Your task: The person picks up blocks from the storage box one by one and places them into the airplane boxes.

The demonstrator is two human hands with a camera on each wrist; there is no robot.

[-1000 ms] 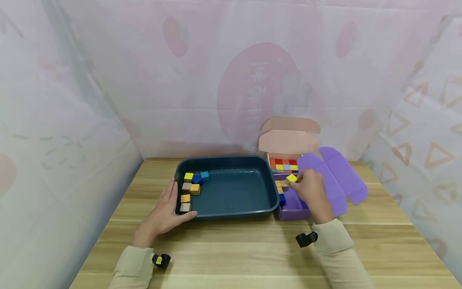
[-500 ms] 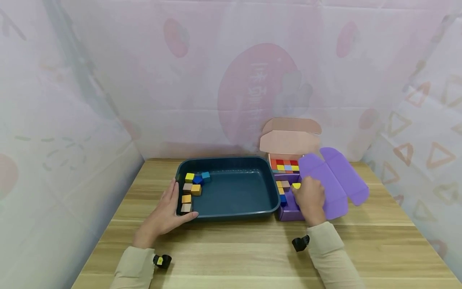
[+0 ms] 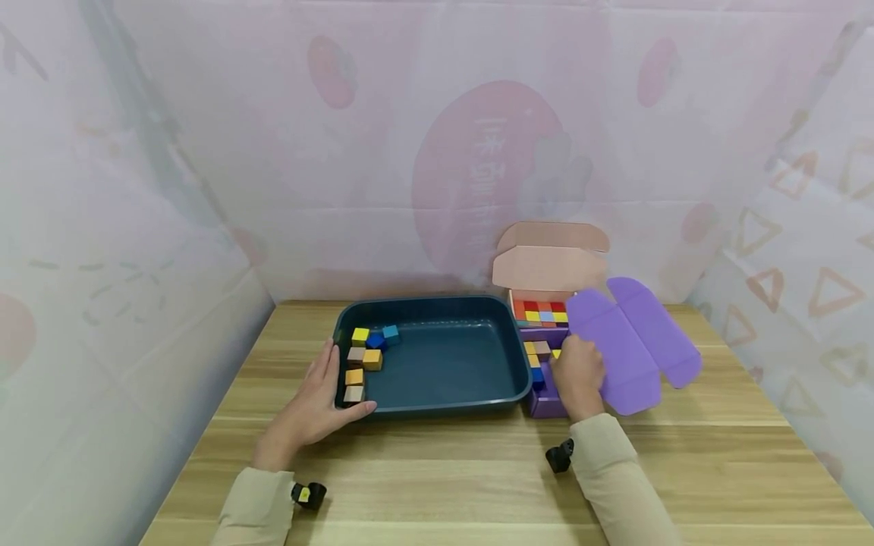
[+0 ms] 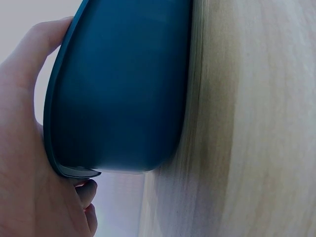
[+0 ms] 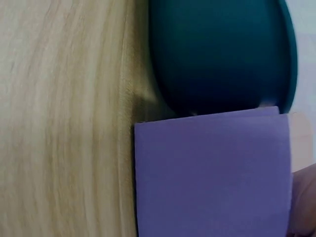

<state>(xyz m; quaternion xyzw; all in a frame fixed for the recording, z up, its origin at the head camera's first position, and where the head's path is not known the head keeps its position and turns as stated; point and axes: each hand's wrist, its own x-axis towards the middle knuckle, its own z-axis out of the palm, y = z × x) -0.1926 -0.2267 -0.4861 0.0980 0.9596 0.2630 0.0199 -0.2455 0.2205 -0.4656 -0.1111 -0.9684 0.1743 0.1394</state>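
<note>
My left hand point(image 3: 310, 402) holds the near left corner of a dark teal tray point(image 3: 437, 407), thumb over the front rim and fingers along the left side. In the left wrist view the thumb lies on the rim. Inside the tray's left end sit several wooden cubes, among them a blue cube point(image 3: 375, 341) and a yellow cube point(image 3: 360, 337). At the right, my right hand point(image 3: 579, 373) reaches down into a purple box point(image 3: 548, 407). A yellow block point(image 3: 556, 354) shows at its fingers, which are mostly hidden, beside a pinkish block point(image 3: 542, 349).
The purple box's lid point(image 3: 621, 349) lies folded open to the right. Behind it stands a pink box point(image 3: 549, 265) with its lid up, filled with coloured blocks point(image 3: 544, 316). The purple box abuts the tray's right side. Fabric walls surround the wooden table point(image 3: 437, 485).
My right hand has carried the yellow block down into the purple box, then moved slightly left toward the pinkish block. My left hand stays on the tray.
</note>
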